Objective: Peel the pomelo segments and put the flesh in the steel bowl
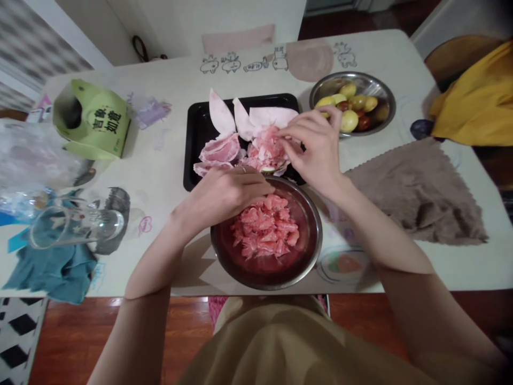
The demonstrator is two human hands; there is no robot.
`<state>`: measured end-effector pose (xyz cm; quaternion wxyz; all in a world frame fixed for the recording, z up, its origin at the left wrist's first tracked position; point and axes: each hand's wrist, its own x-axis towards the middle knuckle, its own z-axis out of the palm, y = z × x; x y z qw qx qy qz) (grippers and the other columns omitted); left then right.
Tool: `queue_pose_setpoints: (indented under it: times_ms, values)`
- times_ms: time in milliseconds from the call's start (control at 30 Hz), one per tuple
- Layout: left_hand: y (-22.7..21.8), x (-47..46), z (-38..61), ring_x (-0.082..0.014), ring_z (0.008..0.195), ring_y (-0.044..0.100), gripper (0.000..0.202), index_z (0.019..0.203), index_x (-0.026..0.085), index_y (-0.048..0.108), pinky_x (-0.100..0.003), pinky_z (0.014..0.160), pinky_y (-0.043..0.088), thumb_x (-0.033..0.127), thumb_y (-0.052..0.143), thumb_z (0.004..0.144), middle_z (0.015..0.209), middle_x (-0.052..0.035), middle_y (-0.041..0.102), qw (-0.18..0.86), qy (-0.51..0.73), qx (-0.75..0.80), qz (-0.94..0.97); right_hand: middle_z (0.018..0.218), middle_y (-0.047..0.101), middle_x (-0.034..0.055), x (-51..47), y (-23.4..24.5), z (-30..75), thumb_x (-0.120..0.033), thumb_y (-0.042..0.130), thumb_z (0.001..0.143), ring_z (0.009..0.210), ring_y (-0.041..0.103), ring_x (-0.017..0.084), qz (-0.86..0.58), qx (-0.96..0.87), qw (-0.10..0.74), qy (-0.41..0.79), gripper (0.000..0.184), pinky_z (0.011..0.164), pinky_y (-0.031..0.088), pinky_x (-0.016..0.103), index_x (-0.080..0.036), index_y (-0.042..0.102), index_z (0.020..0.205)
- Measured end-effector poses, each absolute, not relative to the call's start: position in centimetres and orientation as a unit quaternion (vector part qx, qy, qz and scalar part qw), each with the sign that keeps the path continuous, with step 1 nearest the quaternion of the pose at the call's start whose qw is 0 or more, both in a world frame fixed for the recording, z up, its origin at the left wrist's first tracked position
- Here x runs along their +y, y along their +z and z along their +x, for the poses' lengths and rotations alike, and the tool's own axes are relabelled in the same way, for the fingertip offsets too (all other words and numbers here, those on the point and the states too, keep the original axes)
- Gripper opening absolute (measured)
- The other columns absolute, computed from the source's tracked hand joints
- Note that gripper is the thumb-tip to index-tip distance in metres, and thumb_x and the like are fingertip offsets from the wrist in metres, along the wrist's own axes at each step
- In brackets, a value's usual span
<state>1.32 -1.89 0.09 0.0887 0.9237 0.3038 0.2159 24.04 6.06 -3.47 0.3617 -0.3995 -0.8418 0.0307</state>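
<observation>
Pulp (266, 230) in bowl (308, 224), tray (192, 133) at twelve o'clock. Left hand (238, 188) curled at bowl's eleven, grip hidden; right hand (318, 140) at scraps (265, 151), hold unclear. Bowl so near, loose scraps could drop in.

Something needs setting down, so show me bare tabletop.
Bare tabletop, doodles aside, lies between the green box and black tray, and between the brown cloth and front right edge. Crowded: the middle, with left hand, right hand and pulp bowl; the left end, with glass and teal cloth.
</observation>
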Motion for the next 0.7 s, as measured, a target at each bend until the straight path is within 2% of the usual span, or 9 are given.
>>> queue_pose_setpoints:
  times_ms: [100,133,200,300,367,467,600,700]
  values:
    - [0.6,-1.8,1.2,-0.0217,0.111,0.074,0.019,0.114,0.022,0.075,-0.036,0.097,0.060,0.027,0.065,0.099,0.110,-0.0049,0.079,0.054,0.285,0.358,0.887,0.102,0.077,0.0007,4.9,-2.7,23.8,-0.029,0.051,0.105,0.105,0.061,0.019,-0.371,-0.855,0.361,0.024,0.023,0.107,0.036,0.047,-0.025,0.073,0.103]
    - [0.9,-1.8,1.1,-0.0223,0.112,0.074,0.019,0.115,0.022,0.074,-0.037,0.098,0.060,0.027,0.065,0.099,0.112,-0.0050,0.079,0.032,0.312,0.372,0.874,0.106,0.077,0.0017,4.4,-2.4,23.6,-0.024,0.052,0.104,0.108,0.061,0.021,-0.362,-0.862,0.354,0.033,0.021,0.103,0.038,0.047,-0.024,0.073,0.105]
    - [1.3,-1.7,0.7,-0.0227,0.115,0.072,0.020,0.116,0.022,0.074,-0.040,0.102,0.059,0.027,0.065,0.099,0.114,-0.0047,0.079,-0.002,0.368,0.390,0.844,0.101,0.075,0.0045,2.9,-2.0,23.1,-0.025,0.060,0.100,0.103,0.062,0.023,-0.331,-0.878,0.340,0.067,0.014,0.091,0.043,0.043,-0.021,0.073,0.102]
    - [1.7,-1.7,0.4,-0.0207,0.116,0.070,0.019,0.115,0.022,0.072,-0.041,0.108,0.057,0.028,0.062,0.101,0.115,-0.0026,0.078,-0.018,0.430,0.403,0.808,0.093,0.074,0.0031,0.8,-1.9,22.1,-0.030,0.064,0.099,0.095,0.064,0.021,-0.267,-0.922,0.236,0.151,0.015,0.092,0.043,0.041,-0.020,0.073,0.095]
    - [1.9,-1.9,0.4,-0.0203,0.115,0.071,0.017,0.112,0.022,0.073,-0.040,0.108,0.057,0.028,0.060,0.102,0.113,-0.0019,0.078,-0.021,0.446,0.411,0.795,0.090,0.071,0.0050,-0.3,-2.2,21.6,-0.032,0.067,0.097,0.096,0.062,0.023,-0.246,-0.944,0.164,0.148,0.017,0.090,0.041,0.040,-0.017,0.074,0.094]
    - [2.1,-2.3,0.8,-0.0234,0.114,0.072,0.017,0.109,0.023,0.073,-0.043,0.106,0.058,0.029,0.059,0.102,0.111,-0.0037,0.078,-0.015,0.451,0.423,0.786,0.095,0.071,0.0073,-1.0,-2.9,21.1,-0.032,0.074,0.091,0.099,0.058,0.025,-0.232,-0.960,0.100,0.121,0.018,0.090,0.038,0.039,-0.016,0.075,0.100]
    - [2.1,-2.6,1.2,-0.0264,0.116,0.072,0.017,0.110,0.024,0.073,-0.048,0.106,0.058,0.032,0.060,0.101,0.110,-0.0052,0.077,0.009,0.456,0.422,0.783,0.098,0.071,0.0084,-1.1,-3.3,21.0,-0.028,0.077,0.088,0.101,0.057,0.025,-0.240,-0.962,0.063,0.113,0.014,0.091,0.036,0.039,-0.016,0.075,0.095]
    - [2.0,-2.7,1.2,-0.0271,0.119,0.070,0.018,0.111,0.024,0.073,-0.048,0.108,0.057,0.033,0.061,0.101,0.112,-0.0060,0.077,0.025,0.456,0.419,0.785,0.094,0.071,0.0053,-1.1,-3.2,21.0,-0.022,0.078,0.085,0.099,0.058,0.024,-0.234,-0.959,0.060,0.148,0.008,0.089,0.035,0.037,-0.018,0.072,0.087]
